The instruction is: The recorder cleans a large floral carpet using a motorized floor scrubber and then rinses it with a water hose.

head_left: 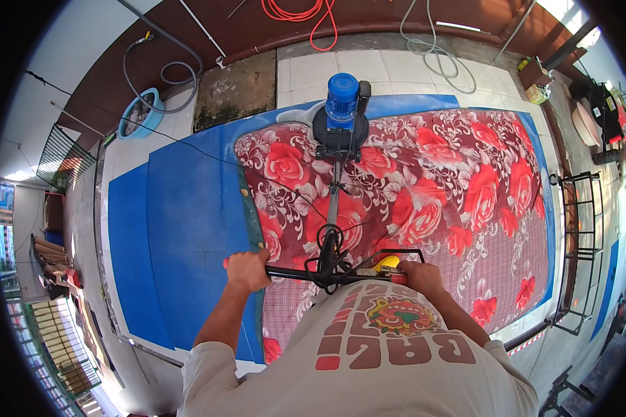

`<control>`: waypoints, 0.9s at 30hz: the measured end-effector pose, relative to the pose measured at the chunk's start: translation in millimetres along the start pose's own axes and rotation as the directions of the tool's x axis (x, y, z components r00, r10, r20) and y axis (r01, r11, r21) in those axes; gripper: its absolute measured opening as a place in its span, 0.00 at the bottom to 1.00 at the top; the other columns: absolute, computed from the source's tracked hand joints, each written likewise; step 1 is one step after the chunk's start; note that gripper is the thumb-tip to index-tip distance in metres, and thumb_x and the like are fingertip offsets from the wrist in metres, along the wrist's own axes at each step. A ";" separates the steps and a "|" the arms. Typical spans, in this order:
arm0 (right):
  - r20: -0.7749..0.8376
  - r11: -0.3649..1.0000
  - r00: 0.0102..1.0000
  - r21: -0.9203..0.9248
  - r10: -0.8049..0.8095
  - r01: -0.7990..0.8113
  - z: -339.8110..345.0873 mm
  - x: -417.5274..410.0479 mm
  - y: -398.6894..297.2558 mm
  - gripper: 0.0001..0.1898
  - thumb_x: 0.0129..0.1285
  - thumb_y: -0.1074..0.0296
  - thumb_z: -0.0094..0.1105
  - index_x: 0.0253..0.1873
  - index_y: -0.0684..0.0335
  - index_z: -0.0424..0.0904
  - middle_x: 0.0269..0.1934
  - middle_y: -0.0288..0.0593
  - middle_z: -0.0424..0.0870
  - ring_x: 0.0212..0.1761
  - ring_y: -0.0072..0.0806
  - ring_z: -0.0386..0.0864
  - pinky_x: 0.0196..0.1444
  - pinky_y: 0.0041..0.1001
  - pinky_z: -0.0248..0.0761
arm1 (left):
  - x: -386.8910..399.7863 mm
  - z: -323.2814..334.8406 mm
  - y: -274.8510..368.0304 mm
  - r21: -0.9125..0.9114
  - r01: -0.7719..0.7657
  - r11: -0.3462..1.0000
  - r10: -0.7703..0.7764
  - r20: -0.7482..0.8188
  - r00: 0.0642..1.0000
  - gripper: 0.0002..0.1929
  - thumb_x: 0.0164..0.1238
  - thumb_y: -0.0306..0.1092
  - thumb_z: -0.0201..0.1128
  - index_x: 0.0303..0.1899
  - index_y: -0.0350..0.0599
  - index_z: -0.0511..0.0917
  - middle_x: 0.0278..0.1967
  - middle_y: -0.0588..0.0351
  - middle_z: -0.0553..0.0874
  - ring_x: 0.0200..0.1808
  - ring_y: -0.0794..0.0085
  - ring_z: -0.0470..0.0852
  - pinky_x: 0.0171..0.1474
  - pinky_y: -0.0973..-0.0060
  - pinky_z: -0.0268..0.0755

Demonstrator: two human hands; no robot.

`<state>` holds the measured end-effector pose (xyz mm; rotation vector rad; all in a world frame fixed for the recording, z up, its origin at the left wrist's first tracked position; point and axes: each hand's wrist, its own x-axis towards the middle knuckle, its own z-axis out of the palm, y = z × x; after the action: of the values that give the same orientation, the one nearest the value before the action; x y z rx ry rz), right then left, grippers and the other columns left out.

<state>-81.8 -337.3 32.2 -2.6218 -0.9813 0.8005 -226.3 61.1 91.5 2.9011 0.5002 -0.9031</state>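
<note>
My left hand (pixel 249 271) is wrapped around the left end of the black handlebar (pixel 292 272) of a rotary floor scrubber. My right hand (pixel 423 280) grips the bar's right end, near a small lever. From the bar a metal shaft (pixel 334 200) runs away from me to the scrubber's round black head (pixel 339 138), topped by a blue electric motor (pixel 342 99). The head rests on the far edge of a floral blanket or rug (pixel 480 198) with red roses. Whitish foam (pixel 300 115) shows left of the head. A yellow thing (pixel 387 262), partly hidden, is beside the right grip.
Blue sheeting (pixel 193 208) lies under the rug over white tiles (pixel 313 73). A black cable (pixel 188 143) crosses from the left to the scrubber. A blue tub (pixel 142 113) with a grey hose (pixel 180 65) stands far left. At right is a black metal rack (pixel 581 250).
</note>
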 end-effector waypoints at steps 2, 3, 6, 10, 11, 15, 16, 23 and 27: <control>0.030 1.000 1.000 -0.004 0.000 0.000 4.6 4.9 -18.0 0.19 0.57 0.47 0.63 0.48 0.51 0.79 0.38 0.41 0.87 0.38 0.41 0.86 0.39 0.41 0.78 | -5.7 7.5 -18.2 0.012 0.002 1.000 -0.002 0.013 1.000 0.14 0.46 0.36 0.65 0.39 0.53 0.80 0.31 0.51 0.88 0.36 0.55 0.88 0.40 0.59 0.79; 0.052 1.000 0.999 -0.004 0.002 -0.001 6.4 6.7 -26.7 0.19 0.57 0.47 0.63 0.48 0.51 0.79 0.38 0.41 0.87 0.38 0.41 0.86 0.40 0.41 0.78 | -8.0 10.6 -27.2 0.004 0.008 1.000 -0.008 0.018 1.000 0.14 0.46 0.36 0.65 0.39 0.53 0.80 0.31 0.51 0.88 0.36 0.55 0.88 0.40 0.59 0.79; 0.061 1.000 0.998 0.004 -0.014 0.014 11.9 10.7 -48.9 0.18 0.58 0.48 0.63 0.48 0.52 0.79 0.39 0.41 0.87 0.38 0.42 0.86 0.39 0.41 0.78 | -10.8 14.1 -52.1 -0.024 0.007 1.000 -0.007 0.024 1.000 0.14 0.46 0.36 0.65 0.39 0.53 0.79 0.30 0.52 0.88 0.35 0.56 0.88 0.39 0.58 0.78; 0.082 0.999 0.996 0.017 -0.032 0.031 15.6 17.8 -73.8 0.18 0.59 0.49 0.62 0.48 0.52 0.78 0.39 0.42 0.87 0.38 0.42 0.86 0.39 0.42 0.78 | -21.5 20.6 -80.0 -0.012 0.022 1.000 -0.021 0.027 0.999 0.15 0.46 0.34 0.64 0.41 0.53 0.79 0.29 0.52 0.88 0.34 0.55 0.88 0.38 0.58 0.78; 0.073 0.998 0.996 0.020 -0.061 0.060 17.2 18.7 -78.6 0.17 0.59 0.50 0.62 0.48 0.52 0.78 0.39 0.43 0.86 0.38 0.42 0.86 0.38 0.42 0.78 | -24.6 24.9 -86.7 -0.023 0.029 0.999 -0.029 0.027 0.999 0.15 0.46 0.34 0.64 0.41 0.53 0.79 0.29 0.52 0.88 0.34 0.55 0.88 0.38 0.58 0.78; 0.106 0.997 0.992 -0.015 -0.073 0.075 15.7 26.4 -95.7 0.17 0.59 0.50 0.62 0.48 0.53 0.78 0.38 0.43 0.86 0.37 0.42 0.86 0.37 0.42 0.77 | -38.9 43.2 -102.4 -0.081 0.035 0.996 -0.043 -0.100 0.994 0.12 0.46 0.31 0.64 0.36 0.55 0.81 0.24 0.52 0.86 0.28 0.55 0.86 0.34 0.57 0.76; 0.108 0.996 0.991 -0.024 -0.082 0.085 18.4 28.5 -96.1 0.17 0.59 0.50 0.62 0.48 0.53 0.78 0.38 0.43 0.86 0.37 0.42 0.86 0.37 0.42 0.77 | -40.8 45.3 -104.9 -0.076 0.049 0.996 -0.053 -0.051 0.997 0.14 0.46 0.32 0.64 0.39 0.54 0.80 0.26 0.52 0.87 0.31 0.55 0.87 0.36 0.57 0.77; 0.090 0.984 0.981 -0.026 -0.171 0.174 19.5 43.7 -104.4 0.21 0.57 0.45 0.64 0.50 0.51 0.78 0.37 0.43 0.87 0.36 0.43 0.86 0.37 0.42 0.77 | -54.9 50.3 -114.7 -0.111 0.132 0.985 -0.133 0.000 0.991 0.15 0.46 0.33 0.63 0.41 0.54 0.79 0.29 0.50 0.88 0.33 0.54 0.88 0.37 0.57 0.78; 0.151 0.981 0.974 -0.070 -0.169 0.181 19.2 53.0 -108.0 0.23 0.57 0.43 0.64 0.51 0.51 0.78 0.38 0.43 0.87 0.38 0.43 0.86 0.38 0.42 0.78 | -63.9 66.5 -117.4 -0.128 0.127 0.984 -0.134 -0.047 0.990 0.14 0.46 0.33 0.63 0.39 0.54 0.80 0.28 0.50 0.88 0.33 0.54 0.88 0.37 0.57 0.78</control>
<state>-117.4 -220.9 36.6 -2.5276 -1.2912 0.9351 -350.0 143.5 76.8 2.8135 0.7309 -0.7767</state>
